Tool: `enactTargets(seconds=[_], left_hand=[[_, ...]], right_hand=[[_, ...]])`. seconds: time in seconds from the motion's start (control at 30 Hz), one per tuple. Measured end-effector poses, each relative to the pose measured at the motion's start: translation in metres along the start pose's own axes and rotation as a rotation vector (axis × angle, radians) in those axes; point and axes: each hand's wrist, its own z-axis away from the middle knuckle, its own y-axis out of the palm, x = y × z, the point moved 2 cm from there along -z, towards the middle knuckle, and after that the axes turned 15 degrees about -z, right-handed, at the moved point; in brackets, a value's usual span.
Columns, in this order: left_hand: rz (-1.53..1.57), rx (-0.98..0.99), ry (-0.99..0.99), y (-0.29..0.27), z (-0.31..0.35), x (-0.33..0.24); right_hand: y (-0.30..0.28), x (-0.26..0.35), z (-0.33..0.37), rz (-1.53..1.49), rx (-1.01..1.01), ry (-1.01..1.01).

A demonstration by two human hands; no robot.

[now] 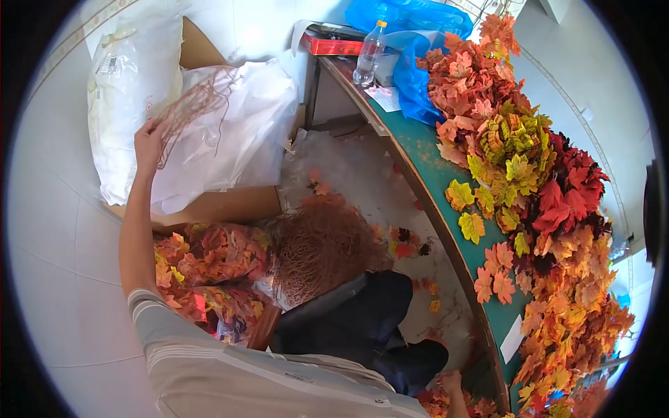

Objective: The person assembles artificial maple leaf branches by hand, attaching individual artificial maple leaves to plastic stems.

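Out at the left, my left hand (pixel 147 139) is closed on a bunch of thin brown stems (pixel 197 104), which fans out over white plastic sheeting (pixel 240 150) in a cardboard box (pixel 230 203). A large tangled pile of the same brown stems (pixel 327 247) lies by my knees. My right hand (pixel 450 381) is low at the right, beside orange artificial maple leaves (pixel 435 403) below the table's edge. Its fingers look curled, but I cannot make out whether they hold anything.
A green-topped table (pixel 418 143) curves along the right, heaped with orange, yellow and red artificial leaves (pixel 557 279). On it stand a plastic bottle (pixel 370 54), a blue bag (pixel 417 76) and a red box (pixel 333 47). Bagged leaves (pixel 216 254) sit at my left. Loose leaves dot the floor.
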Motion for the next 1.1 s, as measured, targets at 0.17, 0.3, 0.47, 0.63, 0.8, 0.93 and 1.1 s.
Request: enactTargets(seconds=[0.17, 0.3, 0.47, 0.63, 0.8, 0.93, 1.1], left_hand=[[0.532, 0.055, -0.423, 0.003, -0.01, -0.012], [0.806, 0.17, -0.603, 0.004, 0.013, -0.007], [1.116, 0.355, -0.555, 0.027, 0.05, -0.008], [1.251, 0.313, -0.761, 0.045, 0.101, -0.055], [1.285, 0.405, -0.881, 0.056, 0.166, -0.116], [1.282, 0.6, -0.977, 0.07, 0.214, -0.159], [1.158, 0.766, -1.027, 0.082, 0.275, -0.175]], right_hand=[[-0.009, -0.062, -0.063, 0.312, 0.029, -0.033], [0.002, 0.033, -0.028, 0.556, 0.048, -0.263], [0.041, 0.163, 0.006, 0.234, 0.172, -0.571], [0.137, 0.317, 0.029, -0.163, 0.572, -0.693], [0.243, 0.46, 0.079, -0.36, 0.828, -0.783], [0.307, 0.525, 0.076, -0.736, 1.089, -0.25], [0.336, 0.56, 0.105, -1.063, 1.46, -0.121]])
